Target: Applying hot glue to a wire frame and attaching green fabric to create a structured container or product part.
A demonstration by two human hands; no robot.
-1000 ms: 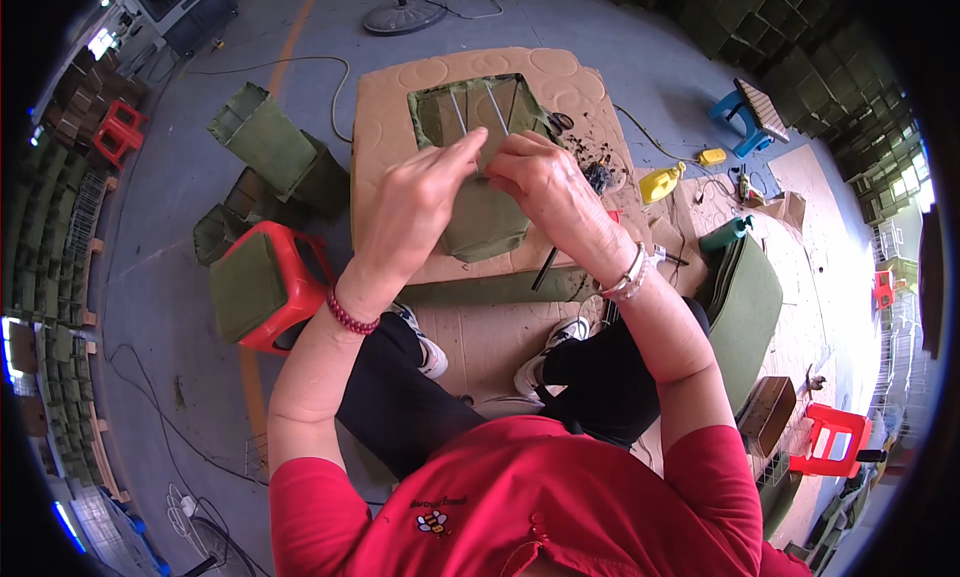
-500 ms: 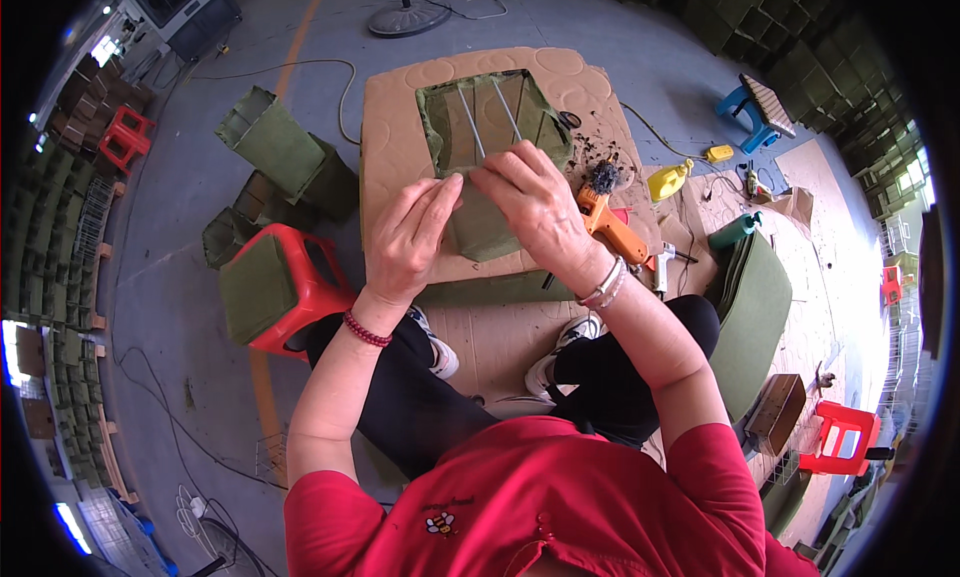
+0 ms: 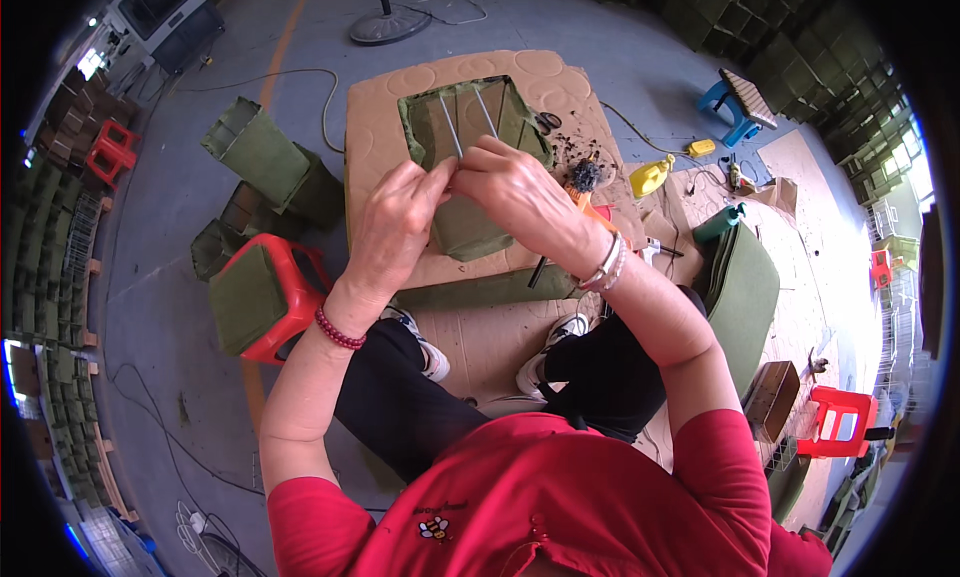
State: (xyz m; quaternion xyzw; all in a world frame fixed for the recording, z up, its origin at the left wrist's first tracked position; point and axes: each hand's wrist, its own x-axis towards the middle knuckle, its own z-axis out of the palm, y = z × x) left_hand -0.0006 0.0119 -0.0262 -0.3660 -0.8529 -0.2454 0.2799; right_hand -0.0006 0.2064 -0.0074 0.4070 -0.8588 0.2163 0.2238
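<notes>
A dark green fabric box [image 3: 472,232] lies on the cardboard-covered work surface, its open side facing up and away from me. Two thin pale rods [image 3: 450,127] cross the opening toward my fingers. At the opening's near edge, my left hand [image 3: 392,222] and my right hand [image 3: 515,199] meet with fingertips pinched close together. The fingers hide whatever lies between them. Past my right wrist, an orange glue gun [image 3: 579,199] is partly covered by my forearm, a dark clump of residue [image 3: 583,174] at its far end.
Dark scraps and scissors [image 3: 547,122] lie on the cardboard [image 3: 375,127]. Right of it are a yellow bottle [image 3: 651,176] and a green bottle [image 3: 720,223]. A red stool [image 3: 310,282] bearing a green panel stands left, near several green boxes [image 3: 255,152].
The view has shifted slightly, so the surroundings sit further left. My right hand has turned over the near edge, and its forearm covers more of the glue gun. Both hands stay together, pinched.
</notes>
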